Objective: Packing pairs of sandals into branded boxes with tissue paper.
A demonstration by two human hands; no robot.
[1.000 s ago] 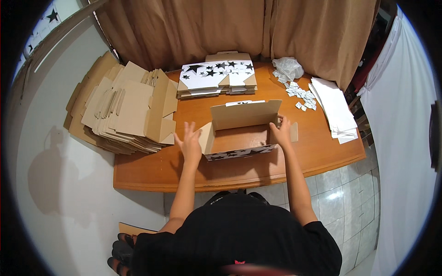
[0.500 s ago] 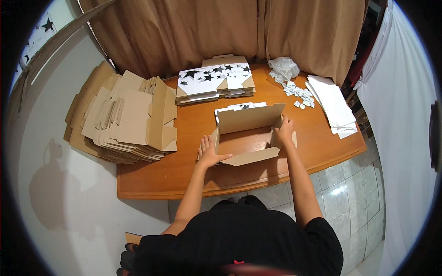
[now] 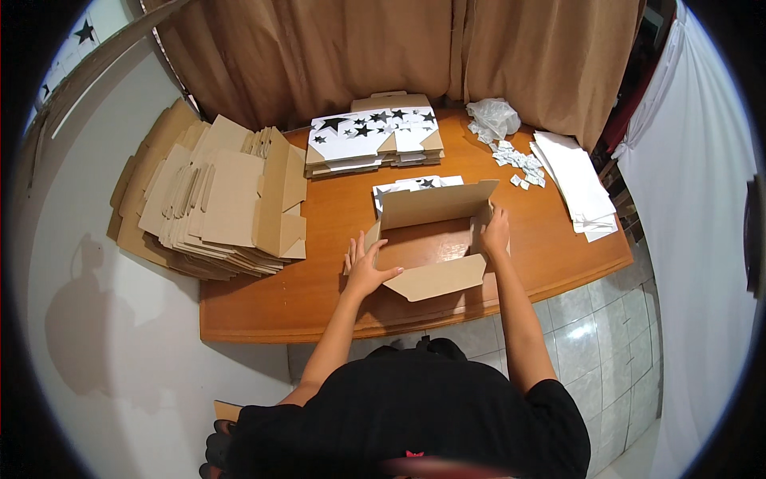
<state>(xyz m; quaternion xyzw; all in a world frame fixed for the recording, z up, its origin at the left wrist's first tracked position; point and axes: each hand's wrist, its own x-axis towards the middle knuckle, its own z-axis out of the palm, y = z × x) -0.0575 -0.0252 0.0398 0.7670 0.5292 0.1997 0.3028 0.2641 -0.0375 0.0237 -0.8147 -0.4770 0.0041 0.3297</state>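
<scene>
A brown cardboard box (image 3: 435, 206) stands squared open on the wooden table in front of me, and the tabletop shows through its middle. Its back panel is upright, while the front flap (image 3: 439, 278) leans outward toward me. My left hand (image 3: 365, 267) grips the box's left end, thumb at the front flap and the other fingers along the side. At the opposite end, my right hand (image 3: 495, 233) is closed round the right side panel; some of its fingers are hidden. A white, star-printed panel (image 3: 416, 184) shows just behind the box.
Flattened cardboard boxes (image 3: 227, 195) are piled at the left. Star-printed folded boxes (image 3: 371, 136) lie stacked at the back. To the right are a clear plastic bag (image 3: 493, 118), small white packets (image 3: 520, 164) and white sheets (image 3: 576, 184). The table's front edge (image 3: 383, 326) is near me.
The front flap has tipped further out toward me. My left hand has shifted slightly right, its index finger now bent over the box's left edge. My right hand stays at the right side.
</scene>
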